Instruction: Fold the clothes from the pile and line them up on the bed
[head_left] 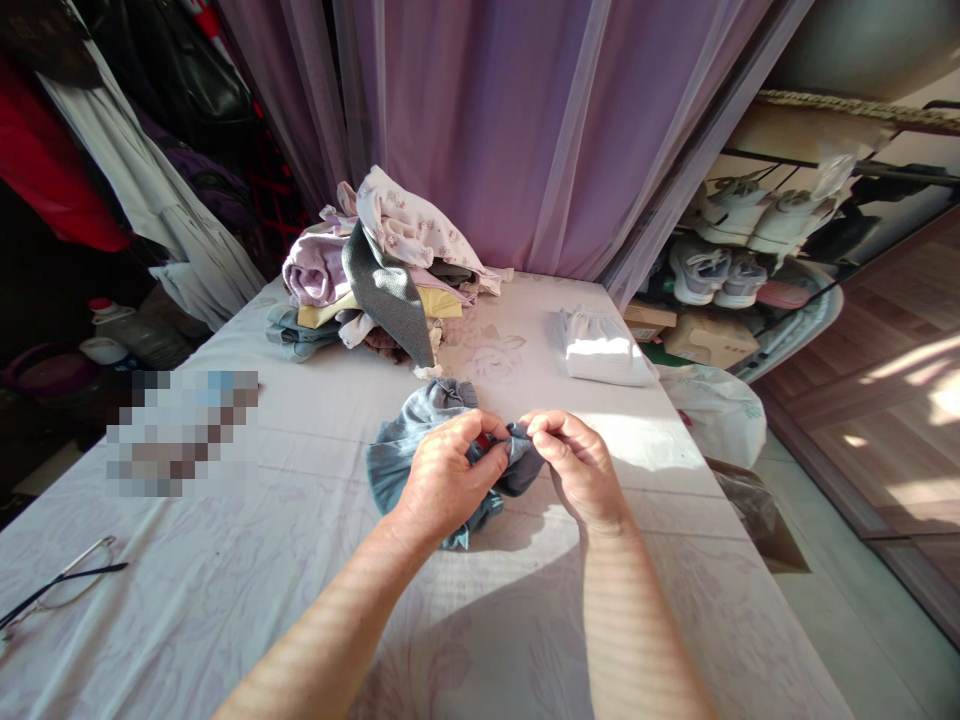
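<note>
A bunched blue garment (391, 455) with a gathered elastic edge lies on the table in front of me. My left hand (454, 465) pinches a fold of it between thumb and fingers. Close by on the right, my right hand (576, 462) grips the same cloth at its edge, thumb and fingertips pressed together. A small red spot shows on the cloth between the hands. Part of the garment is hidden behind my left hand, so its exact kind cannot be told.
Behind the garment rises a heap of clothes (390, 275). A folded white garment (606, 350) sits at the back right. Glasses (67, 580) and a blurred-out object (184, 435) lie on the left. A purple curtain (480, 130) hangs behind the table; shoes (720, 272) stand on a rack at right.
</note>
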